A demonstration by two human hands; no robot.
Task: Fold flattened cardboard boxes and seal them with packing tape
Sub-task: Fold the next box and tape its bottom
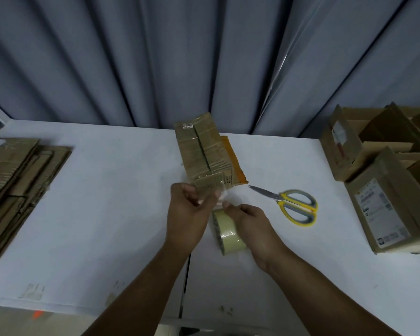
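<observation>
A small folded cardboard box (203, 147) stands on the white table (107, 202), its two top flaps meeting along a centre seam under clear tape. My left hand (187, 214) grips the box's near edge, thumb on a stretch of clear tape. My right hand (250, 221) holds the roll of packing tape (227, 232) just below the box, with the tape strip running from the roll up to the box's near edge.
Yellow-handled scissors (291, 204) lie shut to the right of the roll. A stack of flattened cardboard boxes (15, 185) sits at the left edge. Several folded boxes (383, 170) stand at the right. A grey curtain (204, 57) hangs behind the table.
</observation>
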